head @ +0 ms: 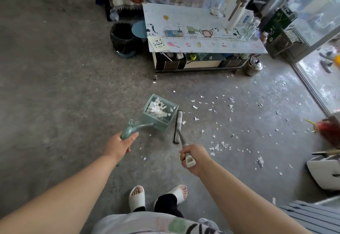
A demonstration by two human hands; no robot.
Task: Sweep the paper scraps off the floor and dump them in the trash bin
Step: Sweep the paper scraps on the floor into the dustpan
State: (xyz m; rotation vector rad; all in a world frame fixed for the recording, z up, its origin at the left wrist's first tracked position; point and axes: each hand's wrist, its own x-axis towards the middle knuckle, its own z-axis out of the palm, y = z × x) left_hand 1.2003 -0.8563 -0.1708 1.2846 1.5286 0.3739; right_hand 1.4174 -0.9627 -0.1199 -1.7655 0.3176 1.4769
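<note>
Head view: left hand [122, 144] curls round the handle of a teal dustpan [159, 123], which sits tilted over the floor [55, 86] with a heap of paper scraps [158, 107] inside. Right hand [195, 157] grasps the grey handle of a broom [178, 125] — the broom's head lies just beside the dustpan's right side, bristles on the concrete. Loose scraps [217, 147] are scattered over the floor's right part, toward the glass door. Trash bin [122, 38], black-lined, stands well apart from the dustpan — by the left end of the low worktop [202, 47], near the floor's far edge.
</note>
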